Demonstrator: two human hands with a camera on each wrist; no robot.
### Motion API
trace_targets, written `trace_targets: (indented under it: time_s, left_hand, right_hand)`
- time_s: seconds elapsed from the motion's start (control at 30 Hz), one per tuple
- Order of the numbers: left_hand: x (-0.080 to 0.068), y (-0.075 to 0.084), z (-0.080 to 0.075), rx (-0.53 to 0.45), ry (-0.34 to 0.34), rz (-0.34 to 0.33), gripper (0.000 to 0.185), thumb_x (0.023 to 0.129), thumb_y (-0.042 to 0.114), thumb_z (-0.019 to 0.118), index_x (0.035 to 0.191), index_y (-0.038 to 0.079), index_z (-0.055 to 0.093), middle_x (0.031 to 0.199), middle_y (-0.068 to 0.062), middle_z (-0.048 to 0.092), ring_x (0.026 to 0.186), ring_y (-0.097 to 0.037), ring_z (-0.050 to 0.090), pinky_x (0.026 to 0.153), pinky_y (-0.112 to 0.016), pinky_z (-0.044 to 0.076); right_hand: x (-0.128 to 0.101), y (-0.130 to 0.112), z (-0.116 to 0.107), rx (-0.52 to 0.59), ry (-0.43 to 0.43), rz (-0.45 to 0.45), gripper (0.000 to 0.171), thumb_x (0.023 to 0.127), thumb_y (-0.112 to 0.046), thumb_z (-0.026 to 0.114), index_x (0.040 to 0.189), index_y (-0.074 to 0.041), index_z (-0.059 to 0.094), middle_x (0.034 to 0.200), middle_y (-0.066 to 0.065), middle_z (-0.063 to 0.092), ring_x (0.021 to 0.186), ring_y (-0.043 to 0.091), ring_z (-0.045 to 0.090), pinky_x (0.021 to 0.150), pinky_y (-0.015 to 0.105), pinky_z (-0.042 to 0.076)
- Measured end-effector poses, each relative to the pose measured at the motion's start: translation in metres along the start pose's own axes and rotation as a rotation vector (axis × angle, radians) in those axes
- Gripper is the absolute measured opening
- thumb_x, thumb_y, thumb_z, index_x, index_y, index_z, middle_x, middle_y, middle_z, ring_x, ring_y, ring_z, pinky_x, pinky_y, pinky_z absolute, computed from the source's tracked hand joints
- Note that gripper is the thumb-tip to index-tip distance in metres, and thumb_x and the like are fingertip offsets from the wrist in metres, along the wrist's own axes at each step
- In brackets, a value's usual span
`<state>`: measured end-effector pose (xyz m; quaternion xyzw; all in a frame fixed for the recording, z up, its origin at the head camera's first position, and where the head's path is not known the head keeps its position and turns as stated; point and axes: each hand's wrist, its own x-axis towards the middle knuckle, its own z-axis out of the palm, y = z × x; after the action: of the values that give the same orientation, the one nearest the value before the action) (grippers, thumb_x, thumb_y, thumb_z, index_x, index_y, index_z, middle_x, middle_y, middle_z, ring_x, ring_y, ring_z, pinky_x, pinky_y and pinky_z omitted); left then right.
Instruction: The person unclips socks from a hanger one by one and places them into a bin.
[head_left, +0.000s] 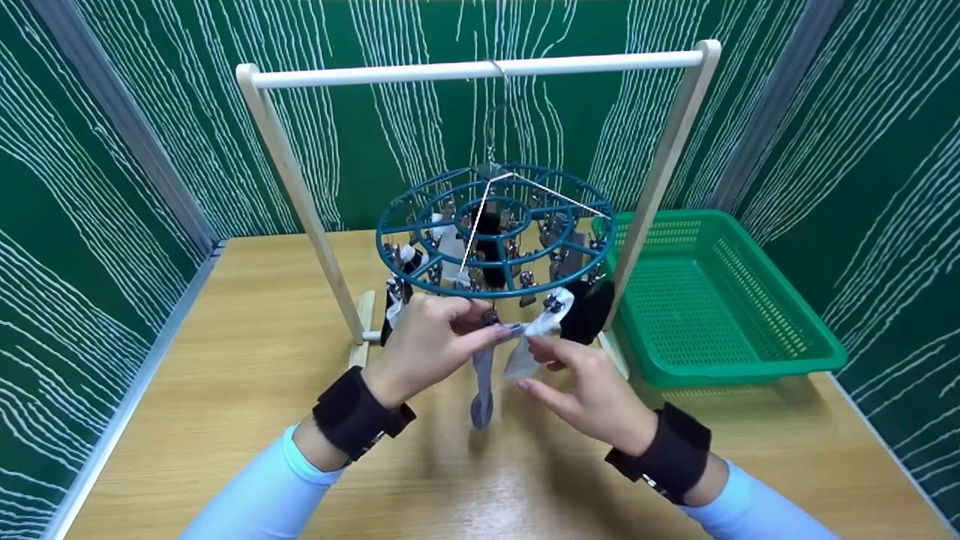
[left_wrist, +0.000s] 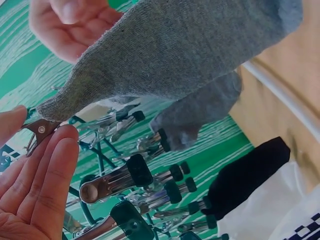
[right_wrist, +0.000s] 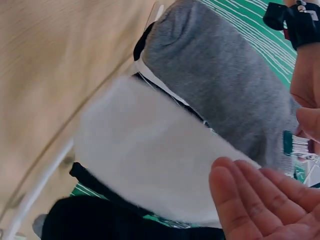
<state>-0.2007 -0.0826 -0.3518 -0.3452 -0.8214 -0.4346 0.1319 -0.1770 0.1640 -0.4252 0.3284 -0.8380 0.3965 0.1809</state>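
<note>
A grey sock (head_left: 482,394) hangs by its cuff from a metal clip (left_wrist: 42,129) at the near side of the round blue-green drying hanger (head_left: 517,289). My left hand (head_left: 431,341) pinches that clip between thumb and fingers, as the left wrist view shows. To its right, my right hand (head_left: 592,386) has its fingers extended and holds nothing. Those fingers are right beside a white sock (right_wrist: 150,150), which hangs from a neighbouring clip. In the right wrist view the grey sock (right_wrist: 215,75) lies behind the white one.
The hanger hooks over the white bar (head_left: 390,73) of a wooden stand. More socks hang around the ring, among them a black one (head_left: 589,311) at the right. A green plastic basket (head_left: 750,371) stands right of the stand on the wooden table (head_left: 247,420).
</note>
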Motion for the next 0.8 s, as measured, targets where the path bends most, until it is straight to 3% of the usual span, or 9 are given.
trace_targets:
  time_s: [0.17, 0.53, 0.8]
  left_hand:
    - [0.000, -0.001, 0.000, -0.009, -0.002, 0.000, 0.018, 0.097, 0.015, 0.084, 0.104, -0.002, 0.082, 0.092, -0.012, 0.084, 0.075, -0.021, 0.079, 0.073, -0.025, 0.065]
    - [0.002, -0.002, 0.001, -0.008, 0.002, 0.050, 0.019, 0.098, 0.014, 0.083, 0.104, -0.004, 0.081, 0.094, -0.013, 0.084, 0.077, -0.021, 0.080, 0.072, -0.025, 0.065]
    - [0.002, -0.004, 0.003, -0.003, 0.019, 0.068, 0.019, 0.098, 0.015, 0.082, 0.104, -0.003, 0.081, 0.094, -0.013, 0.084, 0.078, -0.020, 0.080, 0.074, -0.026, 0.066]
  right_hand:
    - [0.005, 0.004, 0.008, 0.016, -0.038, 0.079, 0.052, 0.095, -0.017, 0.087, 0.136, 0.007, 0.066, 0.128, 0.023, 0.077, 0.111, 0.035, 0.078, 0.090, 0.053, 0.066]
    - [0.017, 0.008, 0.024, 0.113, -0.106, 0.156, 0.075, 0.089, -0.029, 0.093, 0.150, -0.004, 0.057, 0.146, 0.017, 0.070, 0.124, 0.036, 0.074, 0.102, 0.058, 0.061]
    - [0.020, 0.004, 0.034, 0.178, -0.111, 0.155, 0.079, 0.090, -0.027, 0.092, 0.155, -0.006, 0.053, 0.149, 0.013, 0.068, 0.131, 0.029, 0.071, 0.106, 0.051, 0.061]
